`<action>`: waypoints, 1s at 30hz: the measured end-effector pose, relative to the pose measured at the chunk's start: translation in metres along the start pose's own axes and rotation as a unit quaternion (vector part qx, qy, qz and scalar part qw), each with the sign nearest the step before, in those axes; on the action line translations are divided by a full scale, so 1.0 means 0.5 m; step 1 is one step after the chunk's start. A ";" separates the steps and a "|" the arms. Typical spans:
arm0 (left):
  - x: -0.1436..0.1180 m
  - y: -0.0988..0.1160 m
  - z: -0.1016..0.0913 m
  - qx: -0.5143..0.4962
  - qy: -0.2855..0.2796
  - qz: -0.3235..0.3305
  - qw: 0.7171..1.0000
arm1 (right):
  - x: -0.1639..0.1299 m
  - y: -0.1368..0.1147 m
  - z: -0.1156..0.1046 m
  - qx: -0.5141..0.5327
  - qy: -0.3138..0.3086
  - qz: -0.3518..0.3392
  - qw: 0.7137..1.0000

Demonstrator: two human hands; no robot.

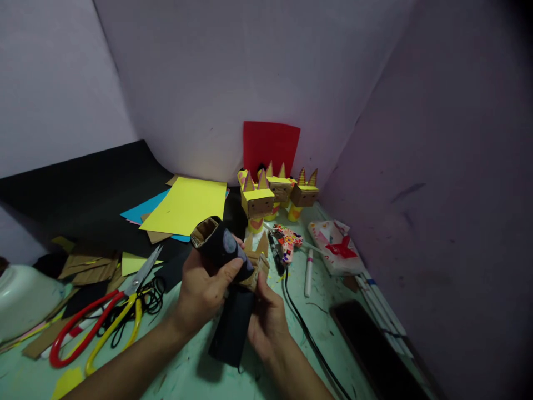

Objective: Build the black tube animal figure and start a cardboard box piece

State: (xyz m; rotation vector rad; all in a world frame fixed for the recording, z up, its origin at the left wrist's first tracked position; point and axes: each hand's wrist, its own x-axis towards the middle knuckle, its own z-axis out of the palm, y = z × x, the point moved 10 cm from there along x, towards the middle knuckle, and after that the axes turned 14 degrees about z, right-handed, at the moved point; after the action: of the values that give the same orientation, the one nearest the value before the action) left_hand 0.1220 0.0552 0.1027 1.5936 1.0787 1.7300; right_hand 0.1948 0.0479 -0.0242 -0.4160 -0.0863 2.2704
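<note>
My left hand [204, 286] grips a cardboard tube [216, 241] partly wrapped in black paper, its open brown end tilted up and to the left. My right hand [264, 311] pinches a small cardboard piece with two pointed ears [258, 253] against the tube's lower end. A strip of black paper [233, 328] hangs down between my hands onto the green table.
Three finished cardboard figures [277, 194] with yellow tops stand at the back before a red sheet [270, 145]. Yellow paper [187, 205], red and yellow scissors [108, 311], a patterned glue gun [287, 241] with black cord, a white pen [308, 272], a dark phone [370, 344] lie around.
</note>
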 end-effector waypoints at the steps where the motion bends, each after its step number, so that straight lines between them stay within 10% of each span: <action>1: 0.000 0.001 0.000 0.002 0.000 0.002 1.000 | -0.001 -0.001 0.003 -0.003 -0.003 -0.004 1.000; 19: -0.045 0.049 -0.029 -0.018 -0.029 0.147 0.989 | -0.049 -0.075 0.055 -0.172 -0.052 -0.128 0.975; 30: -0.034 0.009 -0.071 -0.019 0.044 0.014 0.999 | -0.052 -0.122 0.044 -0.167 0.005 -0.176 0.970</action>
State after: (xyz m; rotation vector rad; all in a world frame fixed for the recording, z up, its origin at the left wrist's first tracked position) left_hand 0.0901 0.0318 0.0981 1.5292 1.0620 1.8441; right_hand 0.2474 0.0713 0.0152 -0.5416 -0.5036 1.9025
